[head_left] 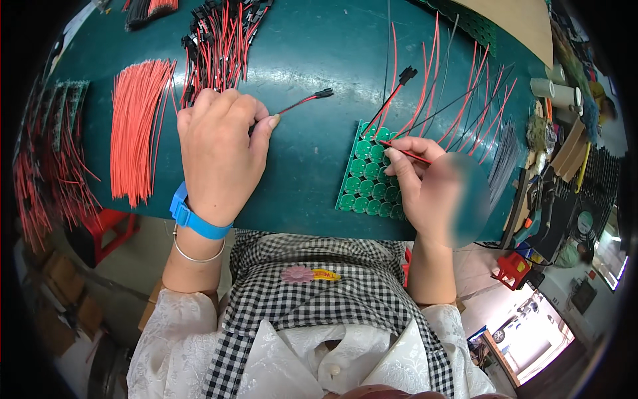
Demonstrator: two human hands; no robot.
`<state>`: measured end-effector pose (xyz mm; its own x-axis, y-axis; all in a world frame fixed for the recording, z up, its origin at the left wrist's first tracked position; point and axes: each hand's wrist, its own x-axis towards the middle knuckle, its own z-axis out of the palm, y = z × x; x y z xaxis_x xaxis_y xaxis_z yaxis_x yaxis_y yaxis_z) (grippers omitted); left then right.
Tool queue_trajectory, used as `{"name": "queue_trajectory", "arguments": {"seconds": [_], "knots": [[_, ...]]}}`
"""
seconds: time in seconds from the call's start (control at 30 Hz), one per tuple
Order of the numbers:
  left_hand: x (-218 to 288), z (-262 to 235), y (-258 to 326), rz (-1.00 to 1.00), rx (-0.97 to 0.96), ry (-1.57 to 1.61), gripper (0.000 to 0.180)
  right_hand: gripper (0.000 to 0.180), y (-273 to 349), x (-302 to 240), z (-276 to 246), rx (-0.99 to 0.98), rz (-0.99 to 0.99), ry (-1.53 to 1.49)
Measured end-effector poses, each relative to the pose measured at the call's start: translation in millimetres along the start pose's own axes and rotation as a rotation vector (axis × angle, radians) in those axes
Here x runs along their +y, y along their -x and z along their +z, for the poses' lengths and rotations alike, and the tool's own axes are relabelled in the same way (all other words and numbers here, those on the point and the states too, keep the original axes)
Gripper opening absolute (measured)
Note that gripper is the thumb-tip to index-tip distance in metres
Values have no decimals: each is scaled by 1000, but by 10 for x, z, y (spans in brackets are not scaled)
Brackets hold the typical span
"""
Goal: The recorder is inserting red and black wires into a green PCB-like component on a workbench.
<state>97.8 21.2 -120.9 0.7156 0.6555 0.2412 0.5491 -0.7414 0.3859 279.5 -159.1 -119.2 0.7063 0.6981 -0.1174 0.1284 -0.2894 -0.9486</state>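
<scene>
My left hand (224, 143), wearing a blue wrist strap, pinches a short red and black wire lead (299, 103). The lead's black plug points away to the right. Over a panel of round green circuit boards (359, 169), my right hand (425, 183) has its thumb and fingers closed on a thin red wire (413, 156). That wire reaches the panel's upper part; its other end is hidden by the hand. Another plug lead (397, 90) rises from the panel's top left. Several loose red and black wires fan out beyond the panel. A blur covers part of my right hand.
A bundle of red wires (138, 133) lies left of my left hand, with a pile of black-plug leads (216, 46) beyond. Wired boards (56, 146) hang at the far left. Grey wires (506, 156) lie to the right. The green table (299, 179) ends before my apron.
</scene>
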Motion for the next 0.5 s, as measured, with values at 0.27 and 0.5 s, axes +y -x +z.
{"name": "queue_trajectory", "arguments": {"seconds": [0.27,0.5], "knots": [[-15,-21,-9,-115,59,196,13,12,28,8,6,38,-5,-14],[-94,-14,50,-273,160,780,6,11,27,-3,36,53,43,-38]]}}
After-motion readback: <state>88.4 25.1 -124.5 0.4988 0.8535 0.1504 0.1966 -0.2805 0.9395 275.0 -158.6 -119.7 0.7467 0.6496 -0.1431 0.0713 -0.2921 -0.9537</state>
